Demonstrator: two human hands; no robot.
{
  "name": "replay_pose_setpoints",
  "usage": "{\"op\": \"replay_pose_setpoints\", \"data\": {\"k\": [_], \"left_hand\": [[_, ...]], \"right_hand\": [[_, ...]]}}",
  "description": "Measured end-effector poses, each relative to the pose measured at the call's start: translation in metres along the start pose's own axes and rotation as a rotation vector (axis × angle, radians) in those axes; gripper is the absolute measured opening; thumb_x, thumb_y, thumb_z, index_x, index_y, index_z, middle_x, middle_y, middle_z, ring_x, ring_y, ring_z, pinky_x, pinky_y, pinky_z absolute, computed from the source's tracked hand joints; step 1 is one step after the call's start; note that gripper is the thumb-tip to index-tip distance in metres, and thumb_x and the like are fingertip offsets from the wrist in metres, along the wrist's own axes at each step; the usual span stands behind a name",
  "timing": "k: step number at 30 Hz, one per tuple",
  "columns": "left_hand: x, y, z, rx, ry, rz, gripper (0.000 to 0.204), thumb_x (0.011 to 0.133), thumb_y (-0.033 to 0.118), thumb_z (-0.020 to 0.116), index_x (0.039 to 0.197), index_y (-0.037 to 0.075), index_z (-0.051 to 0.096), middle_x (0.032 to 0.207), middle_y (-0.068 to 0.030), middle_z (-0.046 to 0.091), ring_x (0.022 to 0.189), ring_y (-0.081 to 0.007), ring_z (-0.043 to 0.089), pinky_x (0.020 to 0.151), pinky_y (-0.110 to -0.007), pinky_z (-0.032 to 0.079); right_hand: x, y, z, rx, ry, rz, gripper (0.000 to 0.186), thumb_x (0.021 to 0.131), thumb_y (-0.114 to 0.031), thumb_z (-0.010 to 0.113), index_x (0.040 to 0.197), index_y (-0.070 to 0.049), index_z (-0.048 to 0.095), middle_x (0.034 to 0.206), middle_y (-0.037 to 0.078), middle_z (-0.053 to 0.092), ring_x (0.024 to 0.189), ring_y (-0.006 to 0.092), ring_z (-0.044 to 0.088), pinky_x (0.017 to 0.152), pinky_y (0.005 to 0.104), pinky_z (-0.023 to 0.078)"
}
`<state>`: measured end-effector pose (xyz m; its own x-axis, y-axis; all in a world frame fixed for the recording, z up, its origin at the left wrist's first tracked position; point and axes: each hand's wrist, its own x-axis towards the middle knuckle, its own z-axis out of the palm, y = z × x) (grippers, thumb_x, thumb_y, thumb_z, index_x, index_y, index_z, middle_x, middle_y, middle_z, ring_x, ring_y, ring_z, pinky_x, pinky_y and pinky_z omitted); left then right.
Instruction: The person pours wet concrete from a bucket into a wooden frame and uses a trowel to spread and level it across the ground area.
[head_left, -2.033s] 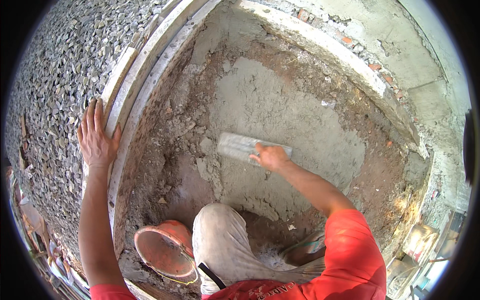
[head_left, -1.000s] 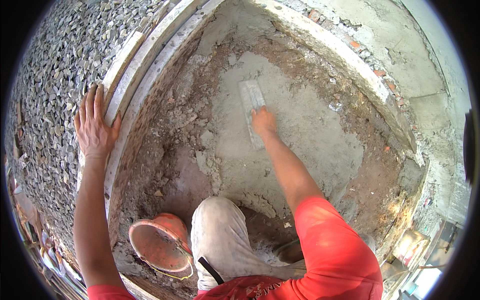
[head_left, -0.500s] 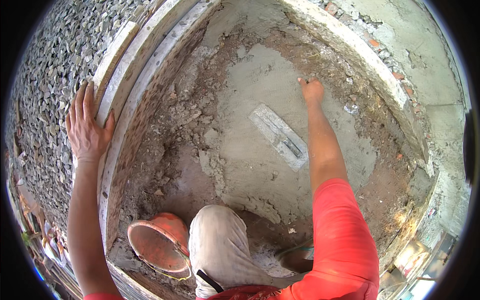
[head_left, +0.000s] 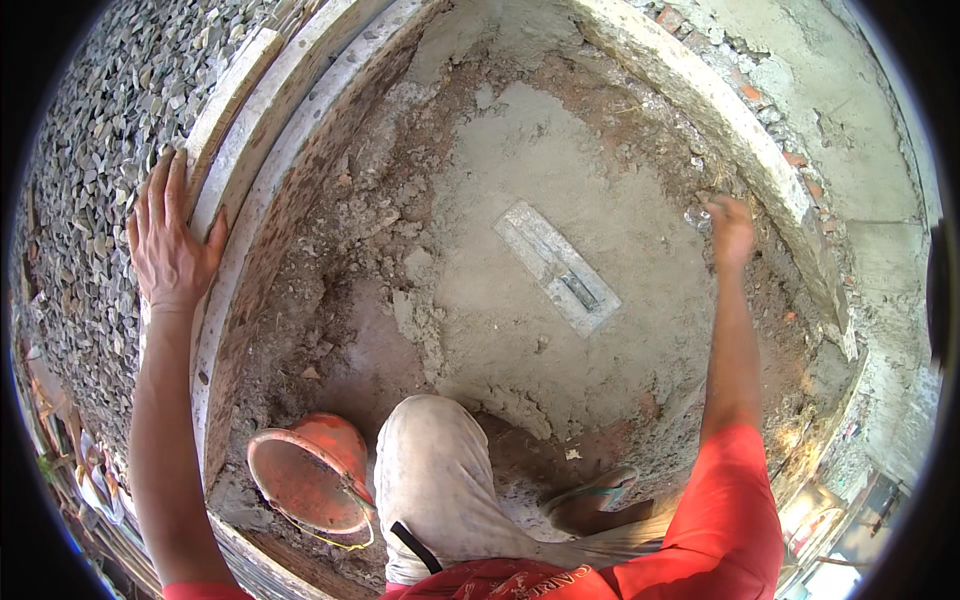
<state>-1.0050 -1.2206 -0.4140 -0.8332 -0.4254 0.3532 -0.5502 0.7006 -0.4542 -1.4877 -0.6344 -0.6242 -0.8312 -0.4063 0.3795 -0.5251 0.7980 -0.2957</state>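
A patch of wet grey mortar (head_left: 500, 150) spreads over brown earth (head_left: 375, 355) inside a bay edged by pale beams (head_left: 690, 80); the fisheye view bows them. Gravel (head_left: 90, 190) fills the ground to the left, and rough cement (head_left: 850, 140) with bits of red brick runs along the right. The steel float (head_left: 530, 235) lies handle up on the mortar, with neither hand on it. The hands are wide apart: the left hand (head_left: 172, 255) rests flat on the left-hand beams, fingers spread; the right hand (head_left: 731, 232) is curled near the mortar's right edge, and I can't tell whether it grips anything. An orange bucket (head_left: 340, 445) tilts beside the person's knee (head_left: 432, 430), its contents hard to read. The red shirt (head_left: 700, 550) is cut off below, and clutter at the lower left blurs.
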Motion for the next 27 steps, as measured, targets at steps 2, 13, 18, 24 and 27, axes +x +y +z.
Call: {"op": "replay_pose_setpoints", "data": {"k": [2, 13, 18, 24, 27], "left_hand": [[0.004, 0.010, 0.000, -0.022, -0.022, -0.003, 0.085, 0.088, 0.041, 0.072, 0.160, 0.022, 0.032, 0.159, -0.0031, 0.040, 0.144, -0.0274, 0.041, 0.116, -0.045, 0.036], [0.001, 0.003, -0.011, 0.024, -0.090, -0.032, 0.087, 0.088, 0.040, 0.071, 0.161, 0.018, 0.029, 0.161, -0.0061, 0.038, 0.145, -0.0310, 0.041, 0.117, -0.046, 0.034], [0.002, 0.008, -0.004, -0.034, -0.008, -0.009, 0.088, 0.085, 0.038, 0.073, 0.160, 0.022, 0.030, 0.160, -0.0022, 0.040, 0.145, -0.0248, 0.040, 0.117, -0.045, 0.034], [0.002, 0.006, -0.002, -0.013, -0.028, -0.018, 0.088, 0.085, 0.039, 0.074, 0.160, 0.022, 0.031, 0.161, -0.0018, 0.038, 0.145, -0.0247, 0.041, 0.118, -0.045, 0.034], [0.002, 0.008, -0.006, -0.020, -0.054, -0.022, 0.089, 0.085, 0.038, 0.074, 0.160, 0.020, 0.031, 0.161, -0.0034, 0.038, 0.145, -0.0266, 0.040, 0.117, -0.046, 0.035]], "right_hand": [[-0.028, 0.083, -0.092, -0.612, 0.715, 0.485, 0.035, 0.088, -0.019, 0.078, 0.111, 0.007, 0.069, 0.109, 0.021, 0.070, 0.105, 0.0371, 0.065, 0.094, 0.0459, 0.051], [-0.149, -0.227, 0.080, 0.024, -0.901, 0.073, 0.052, 0.104, -0.045, 0.053, 0.140, -0.008, 0.049, 0.125, 0.023, 0.064, 0.106, 0.0385, 0.069, 0.087, 0.0483, 0.058], [-0.060, -0.254, 0.091, -0.005, -0.589, -0.058, 0.044, 0.106, -0.039, 0.051, 0.142, -0.014, 0.051, 0.109, 0.020, 0.071, 0.097, 0.0374, 0.073, 0.084, 0.0492, 0.058], [-0.026, -0.122, 0.098, -0.307, -0.729, 0.103, 0.048, 0.106, -0.040, 0.048, 0.149, -0.018, 0.049, 0.116, 0.018, 0.072, 0.111, 0.0361, 0.069, 0.091, 0.0487, 0.056], [-0.068, -0.049, 0.044, -0.437, -0.734, 0.243, 0.049, 0.105, -0.046, 0.050, 0.149, -0.024, 0.052, 0.116, 0.020, 0.072, 0.108, 0.0376, 0.069, 0.092, 0.0489, 0.056]]}}
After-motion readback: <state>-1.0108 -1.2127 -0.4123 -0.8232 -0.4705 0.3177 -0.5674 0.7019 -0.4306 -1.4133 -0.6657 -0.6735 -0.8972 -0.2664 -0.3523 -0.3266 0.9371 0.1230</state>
